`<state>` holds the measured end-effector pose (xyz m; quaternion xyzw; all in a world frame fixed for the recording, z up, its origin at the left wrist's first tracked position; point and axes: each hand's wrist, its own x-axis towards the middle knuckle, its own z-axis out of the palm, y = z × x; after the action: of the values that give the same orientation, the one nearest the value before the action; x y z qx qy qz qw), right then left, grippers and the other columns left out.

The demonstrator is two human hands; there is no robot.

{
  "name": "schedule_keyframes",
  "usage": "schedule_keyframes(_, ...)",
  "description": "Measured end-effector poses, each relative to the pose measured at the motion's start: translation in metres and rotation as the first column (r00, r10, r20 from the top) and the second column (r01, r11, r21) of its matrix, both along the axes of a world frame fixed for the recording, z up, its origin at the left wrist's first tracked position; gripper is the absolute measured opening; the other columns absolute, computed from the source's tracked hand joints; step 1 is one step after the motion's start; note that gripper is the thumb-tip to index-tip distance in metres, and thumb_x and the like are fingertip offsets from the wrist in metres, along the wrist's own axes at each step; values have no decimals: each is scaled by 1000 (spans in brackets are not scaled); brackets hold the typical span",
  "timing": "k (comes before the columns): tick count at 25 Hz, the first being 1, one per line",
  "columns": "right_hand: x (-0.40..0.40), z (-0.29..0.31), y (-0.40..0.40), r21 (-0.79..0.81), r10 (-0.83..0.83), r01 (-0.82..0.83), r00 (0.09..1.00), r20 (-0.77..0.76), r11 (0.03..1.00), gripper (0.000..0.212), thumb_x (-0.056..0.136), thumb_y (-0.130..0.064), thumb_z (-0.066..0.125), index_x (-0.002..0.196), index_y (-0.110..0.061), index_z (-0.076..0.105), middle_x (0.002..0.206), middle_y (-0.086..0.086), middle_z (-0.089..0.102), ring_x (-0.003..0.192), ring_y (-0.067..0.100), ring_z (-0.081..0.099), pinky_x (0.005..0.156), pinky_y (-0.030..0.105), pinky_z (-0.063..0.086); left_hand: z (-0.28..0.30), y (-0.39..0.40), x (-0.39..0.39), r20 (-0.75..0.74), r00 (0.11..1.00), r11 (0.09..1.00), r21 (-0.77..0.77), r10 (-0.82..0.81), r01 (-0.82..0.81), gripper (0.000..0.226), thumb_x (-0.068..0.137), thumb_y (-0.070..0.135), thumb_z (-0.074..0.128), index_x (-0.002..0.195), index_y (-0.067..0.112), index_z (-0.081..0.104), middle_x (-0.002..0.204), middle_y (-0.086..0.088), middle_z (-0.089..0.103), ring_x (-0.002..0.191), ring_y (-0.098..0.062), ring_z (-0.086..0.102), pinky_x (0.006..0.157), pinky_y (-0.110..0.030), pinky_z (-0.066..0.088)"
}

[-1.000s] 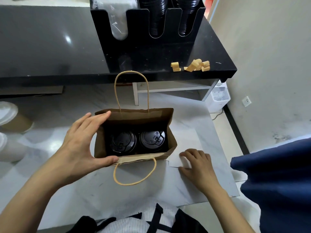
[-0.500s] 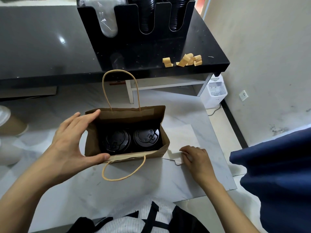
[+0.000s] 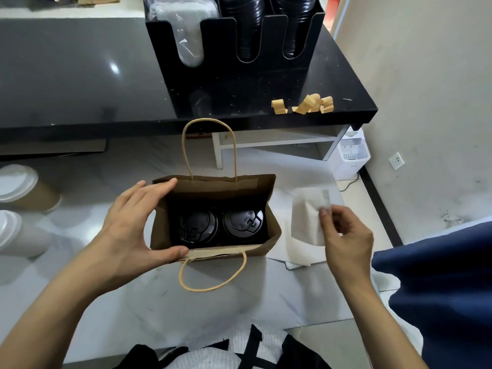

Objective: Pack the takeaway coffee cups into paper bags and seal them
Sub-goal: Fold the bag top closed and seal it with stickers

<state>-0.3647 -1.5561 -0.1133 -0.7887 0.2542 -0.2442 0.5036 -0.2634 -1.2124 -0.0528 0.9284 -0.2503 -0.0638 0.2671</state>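
Observation:
A brown paper bag with twine handles stands open on the white marble counter. Two cups with black lids sit side by side inside it, one on the left and one on the right. My left hand grips the bag's left end, thumb on the near wall and fingers on the far rim. To the right of the bag, my right hand pinches the top corner of a white napkin and lifts it off a small stack of white paper.
Two more cups with white lids stand at the counter's left edge. A raised black shelf behind carries a black lid organizer and curled brown tape pieces. A person's blue sleeve is at right.
My right hand has risen off the counter with a white napkin pinched in its fingers. My left hand keeps its grip on the bag's left end.

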Motion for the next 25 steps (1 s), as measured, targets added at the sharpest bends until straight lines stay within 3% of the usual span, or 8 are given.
schedule_keyframes(4, 10, 66, 33, -279, 173, -98, 950, 261, 955, 6, 98, -11, 69, 97, -15, 73, 87, -8, 69, 80, 11, 64, 76, 23, 51, -2, 1, 1, 0, 1000, 1000, -11, -2, 2, 112, 58, 70, 74, 154, 48, 22, 144, 44, 26, 152, -7, 11, 120, -38, 23)
schedule_keyframes(7, 25, 84, 61, -611, 458, -215, 846, 274, 762, 9, 95, -8, 70, 99, -9, 78, 91, 0, 72, 83, 20, 67, 77, 31, 51, -4, 2, 1, 3, 1000, 1000, -19, -10, 11, 110, 59, 74, 68, 155, 48, 21, 146, 45, 23, 152, -8, 11, 120, -36, 22)
schedule_keyframes(11, 61, 75, 90, -824, 657, -505, 717, -234, 258, 15, 93, -20, 63, 88, -21, 78, 80, -3, 70, 74, 24, 62, 70, 36, 40, -3, 2, 0, 0, 1000, 1000, -15, -8, 8, 110, 59, 75, 67, 155, 49, 20, 143, 50, 18, 152, -6, 10, 121, -38, 23)
schedule_keyframes(14, 71, 73, 107, -630, 493, -775, 567, -660, 47, 23, 97, -35, 55, 102, -25, 75, 94, -5, 71, 92, 23, 59, 77, 34, 26, -4, 2, 0, -7, 1000, 1000, -18, 0, 0, 109, 59, 74, 67, 154, 49, 19, 148, 43, 22, 152, -7, 10, 122, -42, 25)
schedule_keyframes(16, 70, 78, 108, -561, 481, -825, 520, -706, 69, 30, 100, -45, 51, 113, -26, 71, 106, -5, 71, 103, 22, 56, 82, 34, 25, -4, 3, 0, -9, 1000, 1000, -16, 7, -8, 109, 59, 74, 67, 154, 49, 20, 151, 38, 25, 152, -7, 10, 122, -43, 25)
schedule_keyframes(19, 67, 81, 96, -580, 614, -791, 559, -557, 193, 30, 99, -47, 54, 112, -27, 73, 101, -7, 71, 98, 21, 61, 80, 33, 30, -3, 2, 0, -19, 1000, 1000, -11, 12, -12, 109, 60, 75, 66, 155, 48, 19, 154, 33, 27, 152, -7, 9, 122, -43, 25)
schedule_keyframes(22, 58, 81, 74, -650, 666, -624, 708, -234, 434, 21, 97, -35, 57, 88, -24, 72, 79, -8, 66, 75, 19, 59, 72, 35, 41, -2, 0, 1, -17, 1000, 1000, -4, 8, -8, 110, 61, 69, 73, 155, 48, 19, 153, 33, 27, 153, -7, 9, 122, -45, 26)
schedule_keyframes(25, 47, 80, 46, -576, 546, -442, 838, 9, 688, 10, 97, -19, 63, 89, -18, 69, 78, -6, 65, 73, 17, 59, 71, 35, 45, -2, 0, 2, -20, 1000, 1000, 5, 1, -1, 113, 62, 64, 83, 155, 48, 20, 147, 44, 22, 152, -5, 8, 123, -43, 24)
